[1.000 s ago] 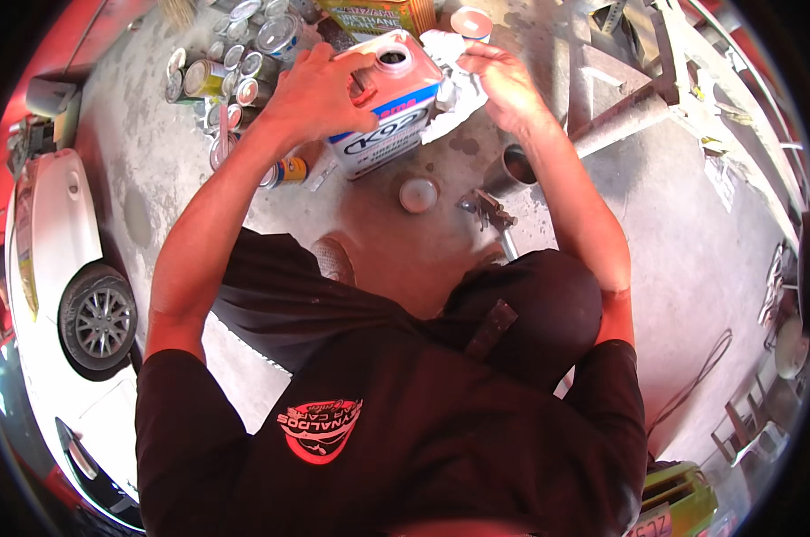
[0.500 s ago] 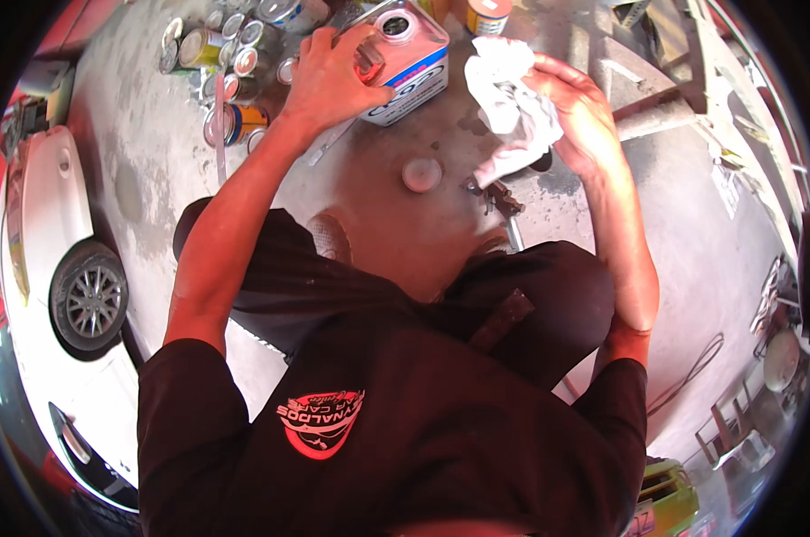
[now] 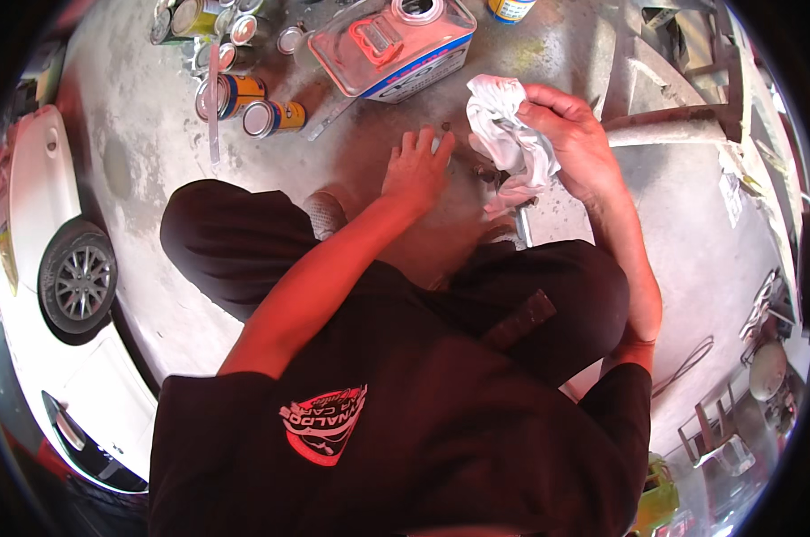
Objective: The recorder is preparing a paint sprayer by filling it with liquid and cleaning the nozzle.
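Note:
My left hand (image 3: 415, 172) is low over the floor, palm down, its fingers curled around a pale round cap (image 3: 436, 145). The hand hides most of that cap. On the right, my right hand (image 3: 573, 134) is closed on a crumpled white cloth (image 3: 510, 134), which hangs down in folds from the fingers. Beyond both hands stands a rectangular metal can (image 3: 351, 55) with a red handle (image 3: 375, 39) and a round open mouth (image 3: 418, 9) on top. Its side is white and blue.
Two small paint cans (image 3: 287, 116) (image 3: 244, 93) and a flat metal strip (image 3: 213, 103) are at the far left, near more cans. A metal frame (image 3: 673, 125) stands at the right. A white car (image 3: 29, 224) is at the left. Dark metal pieces (image 3: 487, 174) lie beneath the cloth.
My left hand has left the metal can's handle and come down and right to the round cap. The cloth has stayed in my right hand, hanging lower. The view has shifted slightly.

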Demonstrator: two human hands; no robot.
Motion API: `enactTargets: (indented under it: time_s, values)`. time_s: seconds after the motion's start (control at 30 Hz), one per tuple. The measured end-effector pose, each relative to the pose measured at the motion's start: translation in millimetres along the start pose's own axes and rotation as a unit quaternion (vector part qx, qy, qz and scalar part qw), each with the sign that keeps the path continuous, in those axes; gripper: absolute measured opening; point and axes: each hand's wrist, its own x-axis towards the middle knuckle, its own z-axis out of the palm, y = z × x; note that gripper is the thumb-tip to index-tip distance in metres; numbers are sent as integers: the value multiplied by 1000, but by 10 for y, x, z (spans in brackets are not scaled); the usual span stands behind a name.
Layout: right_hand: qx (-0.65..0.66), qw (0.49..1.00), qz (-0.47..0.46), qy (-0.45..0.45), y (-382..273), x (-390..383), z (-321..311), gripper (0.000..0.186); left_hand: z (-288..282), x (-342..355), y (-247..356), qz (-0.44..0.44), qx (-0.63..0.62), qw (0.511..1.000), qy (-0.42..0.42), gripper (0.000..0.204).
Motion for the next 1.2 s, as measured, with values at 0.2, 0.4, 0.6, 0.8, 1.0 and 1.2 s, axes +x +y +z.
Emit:
enactTargets:
  time_s: [0.2,0.4,0.6,0.8,1.0,1.2]
  values:
    - [-118,991,-64,0,107,-34,-13,28,617,198,-343,-2,46,996,-70,67]
    - [-275,952,-133,31,313,15,11,27,111,273,-176,-13,-141,990,25,84]
    - [-432,854,-283,63,251,28,95,29,-795,320,150,64,-191,970,138,94]
    - [-449,843,-297,23,88,-74,174,29,-1148,337,233,82,-366,916,143,100]
    - [-387,863,-325,-11,19,-125,184,28,-1138,288,283,49,-661,747,63,94]
    - [-422,802,-421,32,-60,-62,269,21,-1195,303,288,47,-667,742,40,93]
